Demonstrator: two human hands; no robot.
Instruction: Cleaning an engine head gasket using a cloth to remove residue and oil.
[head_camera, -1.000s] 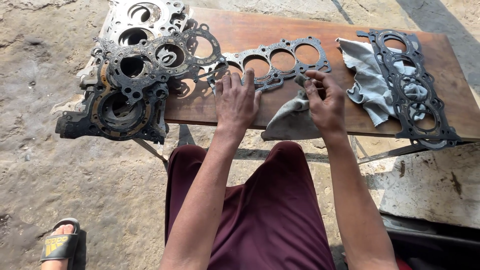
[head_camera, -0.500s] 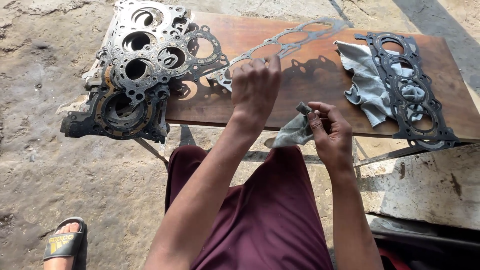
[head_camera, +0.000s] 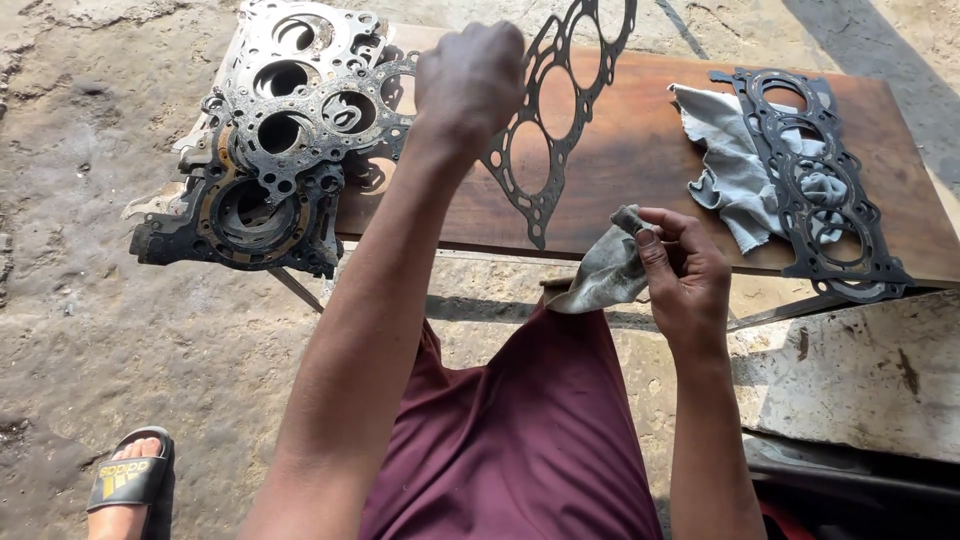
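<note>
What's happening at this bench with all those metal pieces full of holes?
A seated person's left hand lifts a thin head gasket off the wooden bench, tilted up on end. The right hand pinches a grey rag. A pile of worn gaskets lies left; another gasket rests over a cloth right.

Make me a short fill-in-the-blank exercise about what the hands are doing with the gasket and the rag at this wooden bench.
1. The left hand lifts a thin metal gasket with large ____ holes off the bench.
2. The right hand pinches a grey ____.
3. A second rag lies on the wooden bench partly under a ____ gasket.
4. The pile of gaskets sits at the bench's ____ end.

Missing words: round; rag; dark; left
</note>
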